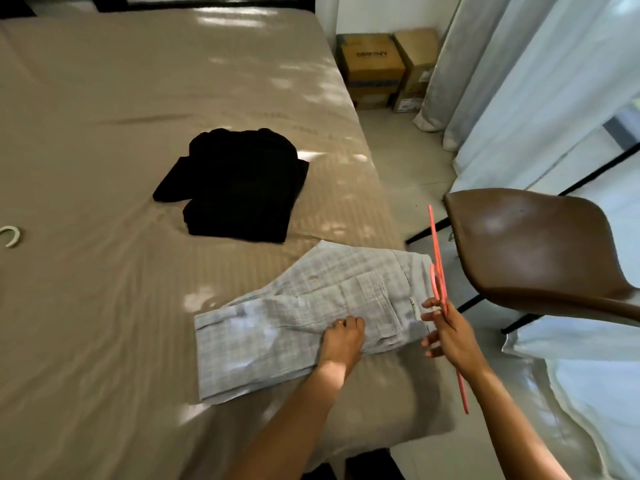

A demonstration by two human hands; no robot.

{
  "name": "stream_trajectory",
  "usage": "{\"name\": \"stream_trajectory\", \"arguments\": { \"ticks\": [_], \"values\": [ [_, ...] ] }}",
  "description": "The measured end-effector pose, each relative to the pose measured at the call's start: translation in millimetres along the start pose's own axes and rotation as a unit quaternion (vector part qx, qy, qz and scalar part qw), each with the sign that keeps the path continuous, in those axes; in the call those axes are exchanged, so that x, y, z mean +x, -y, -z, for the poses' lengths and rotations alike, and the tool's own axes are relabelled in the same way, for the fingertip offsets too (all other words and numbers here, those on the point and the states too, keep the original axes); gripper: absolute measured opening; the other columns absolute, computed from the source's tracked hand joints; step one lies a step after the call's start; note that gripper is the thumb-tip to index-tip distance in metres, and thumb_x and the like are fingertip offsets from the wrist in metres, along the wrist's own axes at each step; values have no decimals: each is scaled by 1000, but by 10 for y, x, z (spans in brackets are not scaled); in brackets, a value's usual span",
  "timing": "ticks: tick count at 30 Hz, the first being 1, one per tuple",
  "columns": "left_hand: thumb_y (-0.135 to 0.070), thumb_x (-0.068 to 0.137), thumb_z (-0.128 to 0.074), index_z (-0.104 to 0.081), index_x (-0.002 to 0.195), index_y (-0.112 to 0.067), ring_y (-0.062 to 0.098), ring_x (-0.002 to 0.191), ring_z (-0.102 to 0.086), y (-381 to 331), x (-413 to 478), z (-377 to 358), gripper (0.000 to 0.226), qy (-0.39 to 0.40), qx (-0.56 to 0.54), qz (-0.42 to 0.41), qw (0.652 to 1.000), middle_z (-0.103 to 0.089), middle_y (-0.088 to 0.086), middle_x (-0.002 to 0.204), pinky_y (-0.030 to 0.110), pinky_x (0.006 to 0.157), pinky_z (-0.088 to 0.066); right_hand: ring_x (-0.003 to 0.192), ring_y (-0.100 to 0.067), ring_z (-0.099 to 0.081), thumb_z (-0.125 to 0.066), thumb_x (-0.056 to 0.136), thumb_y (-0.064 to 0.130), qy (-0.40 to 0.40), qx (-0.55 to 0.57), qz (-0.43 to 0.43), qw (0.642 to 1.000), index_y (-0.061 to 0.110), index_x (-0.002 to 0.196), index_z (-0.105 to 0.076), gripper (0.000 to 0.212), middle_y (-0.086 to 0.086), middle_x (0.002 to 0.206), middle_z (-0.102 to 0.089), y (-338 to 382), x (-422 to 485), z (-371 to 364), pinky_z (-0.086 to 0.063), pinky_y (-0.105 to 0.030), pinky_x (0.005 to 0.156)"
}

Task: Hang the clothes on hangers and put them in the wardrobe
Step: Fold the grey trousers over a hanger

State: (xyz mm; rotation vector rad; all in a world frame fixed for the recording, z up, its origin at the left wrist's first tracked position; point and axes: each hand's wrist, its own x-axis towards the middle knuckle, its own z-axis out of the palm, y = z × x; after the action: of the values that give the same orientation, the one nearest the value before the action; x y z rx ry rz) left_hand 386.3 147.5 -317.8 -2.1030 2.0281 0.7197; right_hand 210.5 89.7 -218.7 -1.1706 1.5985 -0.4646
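- At the far left edge of the bed (104, 133) lay a pale curved hook (10, 235), likely the top of another hanger; the rest of it was out of view.
- Further right, near the middle of the bed, sat a black garment (239, 188), folded and touched by neither hand.
- Near the bed's front corner lay the grey checked trousers (294, 327), folded over and flat on the sheet.
- The cloth looked thin, soft and light (it would likely sag and slide rather than hold a shape), so a sound grip would probably be at the thicker waistband end, or at the fold if they were to be draped over a bar.
- The left hand (343, 337) rested on the trousers with its fingers curled down into the fabric, gripping it.
- The right hand (450, 336) hovered just past the waistband end, its thumb and fingers pinching a pink hanger (438, 258) seen edge-on.
- The hanger appeared thin, stiff and light, with a smooth bar that could let the trousers slip off unless they were balanced.
- A brown chair (540, 251) stood just beside the bed at the right, with pale curtains (519, 98) behind it.
- No wardrobe was in view.
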Motion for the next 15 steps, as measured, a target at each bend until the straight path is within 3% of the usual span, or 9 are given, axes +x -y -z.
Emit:
{"name": "stream_trajectory", "arguments": {
  "ticks": [4, 8, 10, 11, 12, 15],
  "values": [
    [-30, 8, -89, -60, 57, -22, 13, 34, -53, -29, 50, 56, 57, -22, -14, 1, 1000, -55, -4, 48, 16, 29, -34, 50, -18, -48, -35, 101, 21, -16, -39, 6, 999, 20, 96, -55, 20, -12, 78, -56, -264, 37, 46, -40, -26, 43],
    [-13, 29, -86, -60, 54, -19, 15, 32, -53, -105, 4, 134, 37, -42, -5, 0, 999, -55, -1, 44, 19, 27, -34, 48, -22, -39, -34, 101, 23, 8, -27, 13, 1000, 21, 97, -55, 22, -16, 69, -44, -468, -16, -6, -31, -22, 38],
    [-13, 56, -79, -65, 70, -16, 22, 49, -64, -45, -25, 157, 20, -43, -8, 12, 999, -64, 4, 59, 27, 38, -45, 46, -20, -35, -33, 102, 15, 16, -4, 17, 1000, 16, 99, -54, 22, -16, 67, -41, -477, -48, -67, -27, -21, 36],
    [-13, 74, -66, -65, 84, -14, 28, 65, -68, 5, -31, 168, 11, -51, -37, 13, 998, -69, 7, 74, 33, 51, -51, 44, -18, -34, -32, 102, 13, 21, 5, 19, 1000, 12, 101, -54, 22, -15, 65, -40, -469, -58, -98, -27, -20, 36],
    [-14, 85, -53, -63, 96, -14, 31, 79, -68, 54, -40, 167, 15, -58, -74, 15, 995, -70, 9, 87, 38, 63, -53, 43, -15, -33, -32, 102, 11, 26, 14, 20, 999, 10, 102, -54, 22, -13, 61, -38, -457, -63, -124, -27, -19, 36],
    [-23, 94, -43, -63, 104, -17, 29, 87, -66, 172, -89, 147, 23, -94, -142, -20, 985, -71, 7, 95, 39, 72, -53, 40, -5, -30, -33, 102, 12, 52, 26, 23, 998, 7, 105, -53, 21, 0, 57, -35, -419, -77, -201, -27, -15, 37]
  ]
}}
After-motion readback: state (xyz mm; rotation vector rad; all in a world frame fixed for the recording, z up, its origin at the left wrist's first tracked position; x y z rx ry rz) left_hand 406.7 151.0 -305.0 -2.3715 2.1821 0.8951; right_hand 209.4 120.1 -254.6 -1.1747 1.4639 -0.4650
